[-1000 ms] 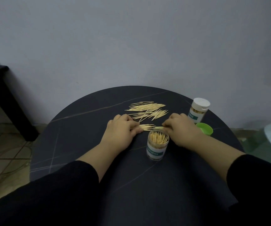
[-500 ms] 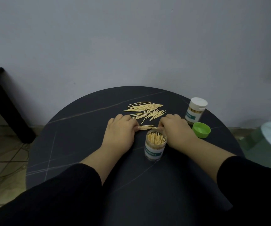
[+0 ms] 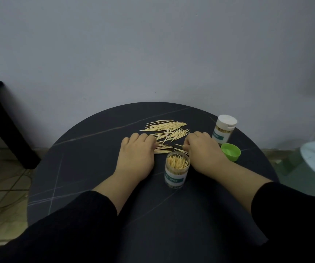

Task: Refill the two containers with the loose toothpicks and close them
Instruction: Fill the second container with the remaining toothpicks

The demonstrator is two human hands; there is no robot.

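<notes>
Loose pale wooden toothpicks (image 3: 165,129): on dark round surface (image 3: 88,168), far of clear open plastic container (image 3: 176,172). Likely light, stiff, roll-prone; best pinched mid-bundle. Left-hand grip (image 3: 136,154), right-hand grip (image 3: 204,149): fingers curled at the near bundle's ends; hold unclear.

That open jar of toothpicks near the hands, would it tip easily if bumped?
Likely yes: the open jar stands upright, taller than wide, and looks like light plastic. With no lid on, a knock would probably spill its packed toothpicks onto the table.
</notes>
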